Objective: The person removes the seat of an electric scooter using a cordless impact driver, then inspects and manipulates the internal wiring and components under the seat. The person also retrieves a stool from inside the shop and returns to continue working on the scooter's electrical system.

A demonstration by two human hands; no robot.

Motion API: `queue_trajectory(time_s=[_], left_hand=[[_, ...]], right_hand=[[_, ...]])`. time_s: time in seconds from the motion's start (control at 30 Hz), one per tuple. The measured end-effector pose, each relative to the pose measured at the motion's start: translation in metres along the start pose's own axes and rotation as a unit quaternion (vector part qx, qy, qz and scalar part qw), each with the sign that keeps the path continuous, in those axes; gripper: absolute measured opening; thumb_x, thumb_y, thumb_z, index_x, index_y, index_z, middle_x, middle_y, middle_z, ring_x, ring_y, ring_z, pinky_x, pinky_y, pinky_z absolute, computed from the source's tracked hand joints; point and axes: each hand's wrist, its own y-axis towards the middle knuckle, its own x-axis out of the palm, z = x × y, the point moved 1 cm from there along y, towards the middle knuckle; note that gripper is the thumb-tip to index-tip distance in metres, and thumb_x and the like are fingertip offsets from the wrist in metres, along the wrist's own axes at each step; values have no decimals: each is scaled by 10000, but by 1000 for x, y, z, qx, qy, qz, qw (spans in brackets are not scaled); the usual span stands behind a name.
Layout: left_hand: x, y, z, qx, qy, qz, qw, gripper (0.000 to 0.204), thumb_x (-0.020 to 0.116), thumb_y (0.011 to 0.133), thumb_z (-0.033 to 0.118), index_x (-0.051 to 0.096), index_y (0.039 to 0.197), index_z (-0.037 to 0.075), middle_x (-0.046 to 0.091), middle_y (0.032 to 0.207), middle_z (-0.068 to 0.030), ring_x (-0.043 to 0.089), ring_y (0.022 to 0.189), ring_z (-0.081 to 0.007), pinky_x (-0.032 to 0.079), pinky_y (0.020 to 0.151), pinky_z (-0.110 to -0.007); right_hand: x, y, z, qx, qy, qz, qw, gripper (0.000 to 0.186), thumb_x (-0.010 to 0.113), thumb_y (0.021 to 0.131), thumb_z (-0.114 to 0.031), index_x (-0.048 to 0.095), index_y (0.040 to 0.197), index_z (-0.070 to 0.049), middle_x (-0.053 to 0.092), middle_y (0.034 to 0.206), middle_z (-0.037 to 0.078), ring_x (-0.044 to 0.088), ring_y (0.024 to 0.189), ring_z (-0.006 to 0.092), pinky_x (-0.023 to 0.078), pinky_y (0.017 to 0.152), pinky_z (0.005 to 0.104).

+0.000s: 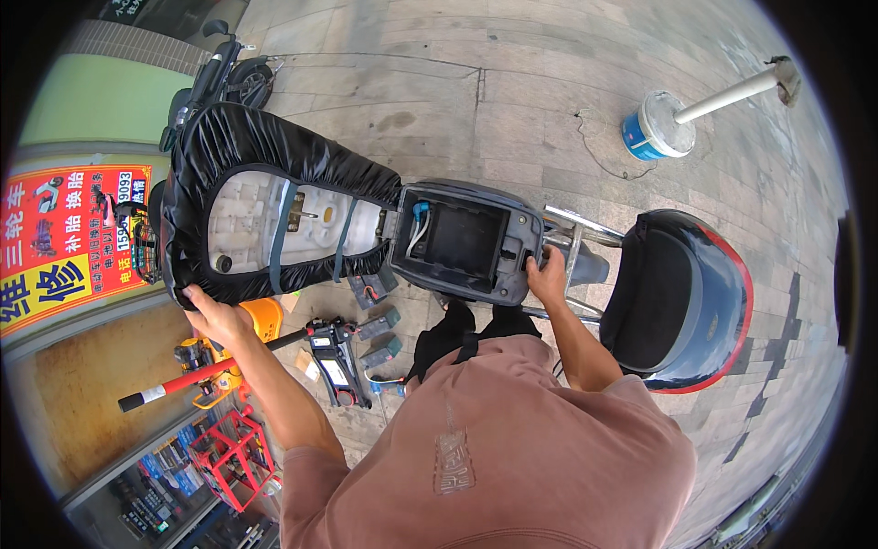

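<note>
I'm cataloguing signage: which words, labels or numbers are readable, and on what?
I'll leave the wording uncopied.
Red-and-yellow banner: large characters and a number, readable.
Dark sign, top left: pale characters, only partly readable.
Dusty-pink T-shirt: chest print, too faint.
Blue-and-white bucket: label too small.
Other print: too small or blurred.

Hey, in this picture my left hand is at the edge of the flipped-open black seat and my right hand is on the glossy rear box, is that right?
Not quite: the head view shows your right hand at the rim of the open storage compartment instead. Your left hand is at the edge of the flipped-open black seat, as you said.
</note>
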Motion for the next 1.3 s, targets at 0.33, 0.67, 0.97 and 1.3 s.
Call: queue_trajectory(time_s=[0.33,0.67,0.97,1.3], left_hand=[[-10,10,5,1,-30,-49,998,503,583,962,285,478,1357,-9,527,1346,-138,529,1186,-265,421,1037,-400],[-18,15,-5,-11,-23,-14,1000,568,578,968,338,434,1388,-15,513,1364,-156,537,1190,-290,449,1015,-439],[-9,17,-6,23,-17,-34,999,500,551,992,306,461,1356,-24,531,1324,-131,549,1142,-251,478,962,-409],[-10,7,5,37,-25,-73,996,508,582,979,317,476,1352,-11,530,1339,-127,543,1159,-247,457,980,-395]], right_hand=[[227,23,-110,-11,174,-274,946,358,566,898,-220,611,1173,6,680,1013,229,668,962,353,526,816,398],[319,43,-83,289,217,-285,888,481,658,862,-336,575,1247,-59,605,1215,134,565,1109,269,400,952,387],[121,-16,-60,263,441,-48,857,140,705,852,-150,583,802,-104,532,694,-34,494,607,74,402,542,242],[158,11,-52,145,105,-335,925,591,541,908,-527,686,1042,29,693,946,235,654,970,333,475,906,405]])
